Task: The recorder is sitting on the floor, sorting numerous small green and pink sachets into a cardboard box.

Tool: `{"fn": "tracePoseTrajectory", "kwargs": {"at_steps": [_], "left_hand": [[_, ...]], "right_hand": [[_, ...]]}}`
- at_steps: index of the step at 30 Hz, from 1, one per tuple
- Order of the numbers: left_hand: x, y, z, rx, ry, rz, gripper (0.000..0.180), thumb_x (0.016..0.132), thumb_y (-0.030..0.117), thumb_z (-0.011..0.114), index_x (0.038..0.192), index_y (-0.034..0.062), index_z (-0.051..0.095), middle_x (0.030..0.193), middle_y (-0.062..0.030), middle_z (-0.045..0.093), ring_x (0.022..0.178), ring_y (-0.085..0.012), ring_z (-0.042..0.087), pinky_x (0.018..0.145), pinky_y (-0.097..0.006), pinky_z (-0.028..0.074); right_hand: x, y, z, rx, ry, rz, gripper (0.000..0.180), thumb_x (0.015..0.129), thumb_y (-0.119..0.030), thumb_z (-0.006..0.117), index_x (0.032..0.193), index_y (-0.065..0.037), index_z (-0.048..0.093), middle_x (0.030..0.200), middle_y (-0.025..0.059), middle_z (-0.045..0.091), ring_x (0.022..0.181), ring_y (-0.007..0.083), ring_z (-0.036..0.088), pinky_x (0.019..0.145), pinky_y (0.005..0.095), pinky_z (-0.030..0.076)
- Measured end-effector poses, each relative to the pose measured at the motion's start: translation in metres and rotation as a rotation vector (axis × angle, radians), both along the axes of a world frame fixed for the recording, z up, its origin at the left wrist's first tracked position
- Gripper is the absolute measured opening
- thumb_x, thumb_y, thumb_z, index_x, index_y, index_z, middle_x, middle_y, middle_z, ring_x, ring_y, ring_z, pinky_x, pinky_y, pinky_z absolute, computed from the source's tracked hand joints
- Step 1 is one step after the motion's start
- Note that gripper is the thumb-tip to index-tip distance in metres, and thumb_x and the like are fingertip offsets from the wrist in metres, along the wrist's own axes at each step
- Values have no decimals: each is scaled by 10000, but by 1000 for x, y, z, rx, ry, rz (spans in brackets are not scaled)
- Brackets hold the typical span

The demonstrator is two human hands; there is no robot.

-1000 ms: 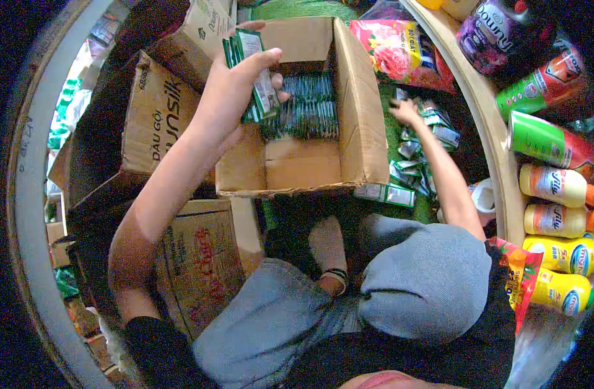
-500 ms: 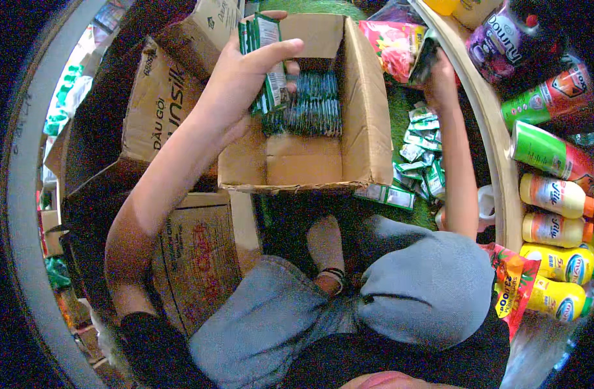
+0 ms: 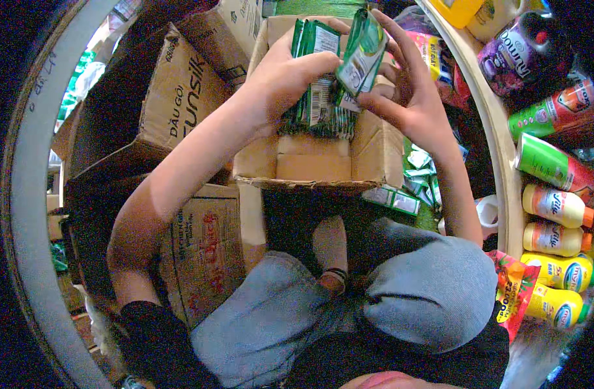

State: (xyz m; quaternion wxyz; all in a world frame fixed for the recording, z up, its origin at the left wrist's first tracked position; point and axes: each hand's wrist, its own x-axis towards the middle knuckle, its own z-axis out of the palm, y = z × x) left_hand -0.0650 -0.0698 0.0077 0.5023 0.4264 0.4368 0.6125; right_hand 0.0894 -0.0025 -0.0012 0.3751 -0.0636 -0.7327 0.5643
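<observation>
Over an open cardboard box (image 3: pixel 313 170), my left hand (image 3: pixel 277 84) is closed around a stack of green sachets (image 3: pixel 318 40), its thumb pressed across the front. My right hand (image 3: pixel 421 110) pinches more green sachets (image 3: pixel 362 55), held tilted against the right side of that stack. Fingers and thumb of the right hand grip their edge; how many it holds I cannot tell. Inside the box, below both hands, stands a tightly packed row of sachets (image 3: pixel 336 127), partly hidden by the held ones.
Loose green-and-white sachets (image 3: pixel 421 172) lie on a green mat right of the box. Larger cartons (image 3: pixel 180 97) stand at the left. A curved wooden shelf edge (image 3: pixel 504 162) bounds the right side, with bottles and cans (image 3: pixel 553 201) beyond. A pink packet (image 3: pixel 433 48) lies behind my right hand.
My right hand has come left from beside the pink packet to the box, bringing sachets against the stack. My left hand, still holding its stack, appears further right in the view.
</observation>
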Motion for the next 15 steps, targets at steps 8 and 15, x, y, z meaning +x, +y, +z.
{"fn": "tracePoseTrajectory", "kwargs": {"at_steps": [8,15], "left_hand": [[12,-4,4,-300,-301,-108,354,759,343,556,988,78,504,867,-57,583,713,-150,592,608,-286,498],[20,-7,-5,-248,-27,-236,375,687,211,625,1000,57,488,842,-54,575,743,-142,580,645,-273,489]], "right_hand": [[-1,9,-21,318,-19,-295,489,666,-3,511,1147,-86,482,1072,96,510,995,195,475,901,288,339],[2,-5,-25,340,-10,-243,325,792,-82,427,1099,-31,520,1230,147,409,1088,232,433,938,308,294]]}}
